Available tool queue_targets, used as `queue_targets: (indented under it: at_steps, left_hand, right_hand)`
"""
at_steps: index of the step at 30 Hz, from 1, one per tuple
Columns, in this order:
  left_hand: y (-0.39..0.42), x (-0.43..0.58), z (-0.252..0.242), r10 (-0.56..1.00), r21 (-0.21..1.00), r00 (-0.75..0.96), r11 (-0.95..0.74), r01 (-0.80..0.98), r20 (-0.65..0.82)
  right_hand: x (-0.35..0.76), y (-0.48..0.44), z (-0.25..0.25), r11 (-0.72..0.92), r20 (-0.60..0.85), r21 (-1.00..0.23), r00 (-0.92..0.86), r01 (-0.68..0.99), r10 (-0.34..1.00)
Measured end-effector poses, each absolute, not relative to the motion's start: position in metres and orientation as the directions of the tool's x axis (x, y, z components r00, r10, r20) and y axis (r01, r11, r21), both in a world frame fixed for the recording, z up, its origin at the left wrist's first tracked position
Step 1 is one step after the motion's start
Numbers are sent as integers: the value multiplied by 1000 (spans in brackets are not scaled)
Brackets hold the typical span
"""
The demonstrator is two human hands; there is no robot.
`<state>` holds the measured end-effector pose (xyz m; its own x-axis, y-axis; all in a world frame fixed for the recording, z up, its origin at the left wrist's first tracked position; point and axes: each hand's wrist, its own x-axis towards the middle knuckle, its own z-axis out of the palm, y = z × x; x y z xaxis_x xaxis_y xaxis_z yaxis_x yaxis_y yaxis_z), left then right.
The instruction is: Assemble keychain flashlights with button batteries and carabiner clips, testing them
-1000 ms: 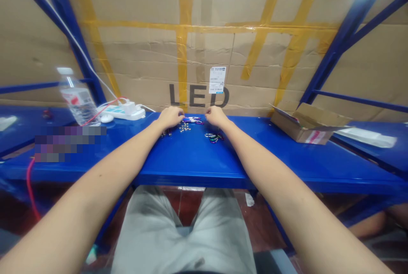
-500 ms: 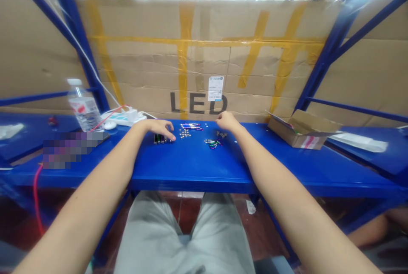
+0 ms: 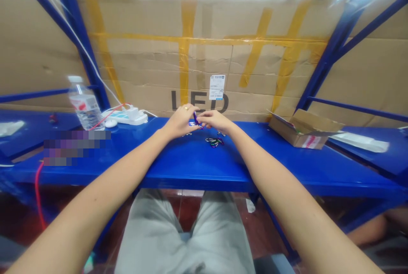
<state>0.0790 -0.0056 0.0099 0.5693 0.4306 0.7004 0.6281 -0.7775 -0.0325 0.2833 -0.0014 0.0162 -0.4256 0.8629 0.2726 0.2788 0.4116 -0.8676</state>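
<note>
My left hand [image 3: 182, 121] is closed around a small purple metallic tube [image 3: 195, 117], which stands roughly upright between thumb and fingers. At the top right of this tube, my right hand [image 3: 214, 120] has its fingertips pinched together; whatever they hold is too small to make out. Just beneath the hands lie slim shiny coloured pieces [image 3: 200, 127], partly covered. Several coloured carabiners [image 3: 215, 142] lie in a small heap in front of my right hand. Little metal parts [image 3: 221, 133] show beside my right wrist, and others [image 3: 187, 135] peek out under my left hand.
An open cardboard box [image 3: 302, 131] sits on the right of the blue table [image 3: 197, 169]. At the left are a water bottle [image 3: 84, 106], a white power strip [image 3: 124, 116] with cables, and a pixelated object [image 3: 70, 148]. A large cardboard sheet [image 3: 143, 69] stands behind.
My left hand has moved right from the row of small tubes and now holds a purple one. My right hand has come left from near the metal parts to meet it.
</note>
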Motion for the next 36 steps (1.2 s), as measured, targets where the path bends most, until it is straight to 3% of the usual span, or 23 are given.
queue_targets:
  at_steps: [2,6,10,13,18,28,36]
  left_hand:
    - [-9,88,8,387,-54,588,-802,594,710]
    - [1,77,3,541,156,420,-728,667,728]
    - [21,47,-4,770,155,383,-521,839,511]
    - [33,32,-11,851,124,403,-464,877,336]
    - [41,36,-22,833,119,488,-530,840,261]
    - [40,45,-25,775,39,592,-614,789,221]
    - [43,40,-24,798,132,559,-593,794,224]
  right_hand:
    - [279,-5,17,437,300,-855,-421,279,856]
    - [281,-3,18,418,334,-815,-265,401,905]
    - [288,7,12,347,273,-768,-215,538,938]
    - [291,11,6,330,231,-710,-237,622,944]
    - [287,8,3,387,250,-586,-296,712,922]
    - [285,0,7,390,240,-571,-308,722,921]
    - [284,-1,6,393,216,-547,-329,739,919]
